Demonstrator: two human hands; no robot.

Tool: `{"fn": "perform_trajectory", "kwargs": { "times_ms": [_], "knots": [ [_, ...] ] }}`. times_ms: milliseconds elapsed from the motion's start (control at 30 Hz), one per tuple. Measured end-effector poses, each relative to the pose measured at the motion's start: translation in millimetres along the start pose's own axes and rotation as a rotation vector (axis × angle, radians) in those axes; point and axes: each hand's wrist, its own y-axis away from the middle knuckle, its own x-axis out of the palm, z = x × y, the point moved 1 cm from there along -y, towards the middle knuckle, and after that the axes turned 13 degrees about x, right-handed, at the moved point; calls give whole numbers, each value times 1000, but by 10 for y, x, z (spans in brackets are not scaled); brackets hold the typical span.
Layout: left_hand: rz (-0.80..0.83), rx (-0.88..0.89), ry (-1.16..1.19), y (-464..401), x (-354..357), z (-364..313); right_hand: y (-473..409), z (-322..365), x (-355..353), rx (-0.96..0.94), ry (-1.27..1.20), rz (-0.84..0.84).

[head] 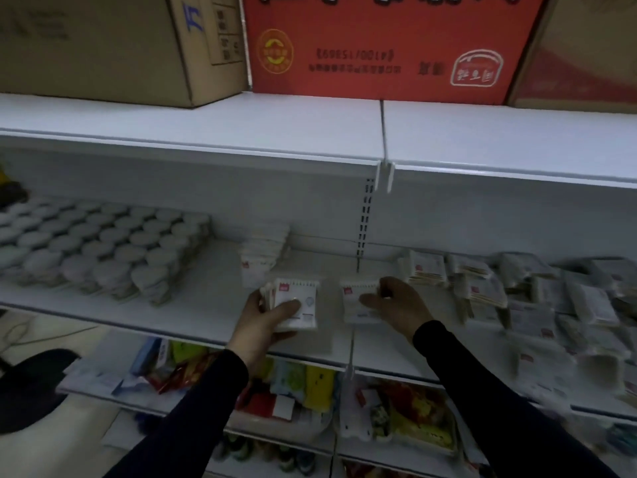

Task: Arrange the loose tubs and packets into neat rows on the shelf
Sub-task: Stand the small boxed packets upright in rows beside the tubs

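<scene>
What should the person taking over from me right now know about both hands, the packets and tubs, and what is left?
Left hand: grips a small stack of white packets at the middle shelf front.
Right hand: pinches a single white packet beside it.
Done: the round tubs stand in tidy rows at the left; one short row of packets stands behind the left hand.
Left: the loose packets heaped to the right still need lining up, plus the two lots in hand.
</scene>
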Motion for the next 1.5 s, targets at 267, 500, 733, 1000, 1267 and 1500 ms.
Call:
{"fn": "perform_trajectory", "kwargs": {
  "times_ms": [267, 500, 733, 1000, 1267, 1500],
  "knots": [
    [-124, 12, 18, 0, -891, -136, 15, 436, 840, -135, 9, 4],
    [-22, -3, 26, -240, -1513, -274, -35, 732, 1612, -102, 34, -108],
    [83, -39, 15, -421, -1770, -331, -116, 878, 1905, -48, 32, -280],
    [112, -47, 27, -479, -1790, -323, -203, 918, 1962, -46, 47, -328],
    [115, -48, 30, -417, -1729, -250, -236, 881, 1907, -8, 33, -307],
    [75, -43, 41, -356, -1650, -258, 53, 935, 1806, -95, -33, -329]
  ]
}}
